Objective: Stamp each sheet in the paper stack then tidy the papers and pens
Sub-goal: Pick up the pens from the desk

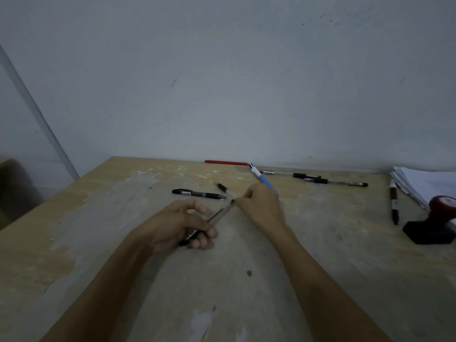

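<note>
The left hand [182,222] is curling its fingers round a thin clear pen with a dark tip [217,217], near the middle of the worktop [98,243]. The pen's long line is slanting up and away to the right. The right hand [261,206] is pinching the far end of this same pen.

A black pen with a white label [198,194] is lying flat just past the left hand, so that hand is nearer to it. A blue and white pen [262,178] is poking out behind the right hand. Along the back edge are lying a red pencil [227,162] and some clear pens with black grips [315,179]. At the right edge a black marker [394,204], a red and black stamp [434,224] and the white paper stack [427,185] are sitting. I am seeing no pot or box for the pens.
</note>
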